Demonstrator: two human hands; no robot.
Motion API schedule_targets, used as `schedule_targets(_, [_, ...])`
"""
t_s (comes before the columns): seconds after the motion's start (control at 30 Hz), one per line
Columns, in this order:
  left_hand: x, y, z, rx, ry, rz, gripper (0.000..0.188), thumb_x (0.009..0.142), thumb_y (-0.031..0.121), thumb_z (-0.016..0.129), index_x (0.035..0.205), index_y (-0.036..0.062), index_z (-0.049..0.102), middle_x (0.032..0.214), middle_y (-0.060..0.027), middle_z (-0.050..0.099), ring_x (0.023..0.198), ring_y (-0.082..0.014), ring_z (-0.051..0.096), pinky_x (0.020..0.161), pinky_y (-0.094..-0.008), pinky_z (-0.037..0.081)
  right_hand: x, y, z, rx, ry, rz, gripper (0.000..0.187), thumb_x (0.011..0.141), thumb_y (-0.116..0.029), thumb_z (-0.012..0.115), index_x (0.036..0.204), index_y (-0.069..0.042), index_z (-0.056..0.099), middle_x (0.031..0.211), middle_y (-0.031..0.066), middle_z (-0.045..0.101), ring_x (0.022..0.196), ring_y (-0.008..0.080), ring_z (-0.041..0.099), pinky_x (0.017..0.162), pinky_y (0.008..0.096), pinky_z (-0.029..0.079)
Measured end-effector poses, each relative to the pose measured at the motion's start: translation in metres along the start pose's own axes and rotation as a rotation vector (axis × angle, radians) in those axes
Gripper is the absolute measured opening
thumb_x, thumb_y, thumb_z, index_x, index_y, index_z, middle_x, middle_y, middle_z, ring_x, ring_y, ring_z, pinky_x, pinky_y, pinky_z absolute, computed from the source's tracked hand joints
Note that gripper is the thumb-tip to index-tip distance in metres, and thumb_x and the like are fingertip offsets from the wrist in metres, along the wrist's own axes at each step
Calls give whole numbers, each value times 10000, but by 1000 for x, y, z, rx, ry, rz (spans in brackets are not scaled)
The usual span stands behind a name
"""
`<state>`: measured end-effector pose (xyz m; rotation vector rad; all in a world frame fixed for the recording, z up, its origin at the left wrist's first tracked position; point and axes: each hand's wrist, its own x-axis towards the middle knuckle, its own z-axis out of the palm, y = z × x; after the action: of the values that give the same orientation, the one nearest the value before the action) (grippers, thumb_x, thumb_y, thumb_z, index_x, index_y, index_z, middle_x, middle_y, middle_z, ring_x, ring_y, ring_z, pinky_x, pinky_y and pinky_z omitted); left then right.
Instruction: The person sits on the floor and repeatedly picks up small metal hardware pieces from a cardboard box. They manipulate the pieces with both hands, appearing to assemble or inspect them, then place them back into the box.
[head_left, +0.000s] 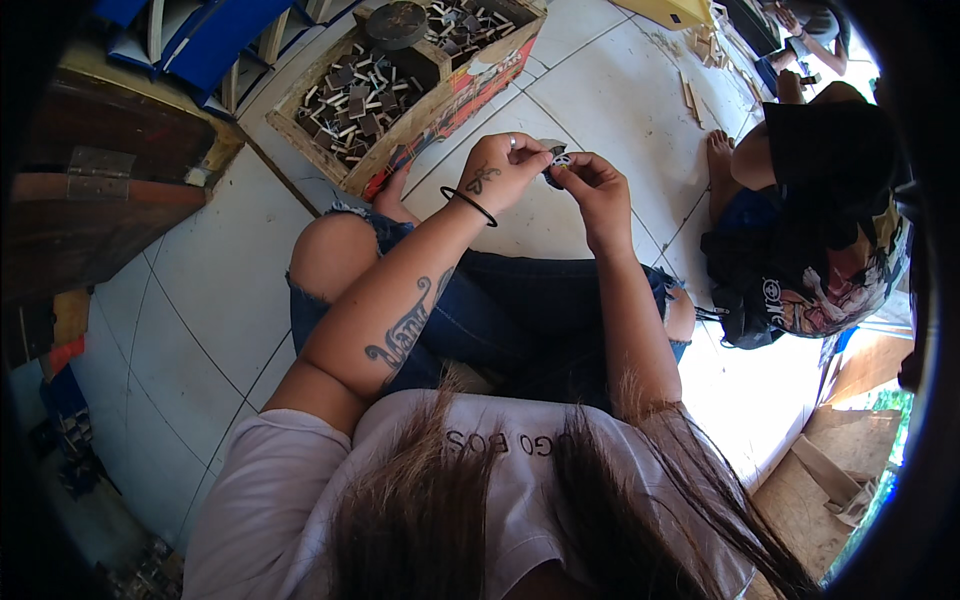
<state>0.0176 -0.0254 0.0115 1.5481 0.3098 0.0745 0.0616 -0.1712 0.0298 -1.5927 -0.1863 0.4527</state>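
Both my hands are raised in front of my knees, with fingertips pinched close together. My left hand (508,165) and my right hand (598,192) hold between them a small dark piece with a white round mark (560,161). Its exact kind is too small to make out, and fingers hide part of it. Just beyond my left hand stands a wooden crate (440,130), filled with small dark square pieces (358,100) and short pale sticks. A dark round disc (396,25) rests on top of the crate's divider.
White floor tiles (440,230) surround my crossed legs. A dark wooden cabinet (110,170) stands at left, blue trays (190,45) at far left. Close on my right, another person in black (830,150) sits; beyond are wood scraps (710,50) and a further person (825,45).
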Motion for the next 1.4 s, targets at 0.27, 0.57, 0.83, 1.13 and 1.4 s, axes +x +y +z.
schedule_targets(0.27, [0, 0, 0, 191, 4, 59, 192, 780, 181, 652, 829, -5, 658, 700, -84, 647, 646, -129, 605, 614, -258, 471, 1, -3, -1, -208, -23, -32, 134, 750, -56, 694, 823, 21, 612, 733, 55, 639, 662, 93, 594, 623, 211, 463])
schedule_targets(0.57, [5, -10, 1, -101, -29, -57, 191, 801, 180, 642, 828, -8, 656, 725, -72, 658, 671, -96, 606, 610, -229, 466, 4, 0, 0, -356, 3, -179, 145, 728, -71, 709, 796, 17, 617, 738, 41, 637, 695, 88, 579, 655, 224, 456])
schedule_targets(0.83, [4, -6, 1, -218, 37, -53, 263, 798, 163, 661, 978, -24, 614, 736, -62, 649, 663, -94, 597, 627, -222, 466, 3, -6, -2, -19, -39, 16, 119, 763, -57, 689, 844, 9, 634, 797, 53, 645, 744, 94, 584, 706, 229, 458])
schedule_targets(1.13, [7, -5, 2, -38, 55, 26, 210, 806, 177, 655, 903, -6, 621, 715, -41, 636, 644, -89, 583, 605, -233, 460, 4, -4, -3, 90, -34, 29, 156, 767, -14, 672, 909, 20, 619, 830, 53, 648, 768, 101, 593, 730, 227, 464])
schedule_targets(1.4, [7, -9, 1, -152, -40, 4, 178, 807, 171, 649, 829, -5, 640, 716, -44, 642, 645, -78, 581, 598, -228, 458, 3, -8, -4, 22, -64, 52, 144, 755, -2, 675, 885, 18, 617, 784, 49, 642, 716, 94, 587, 702, 214, 462])
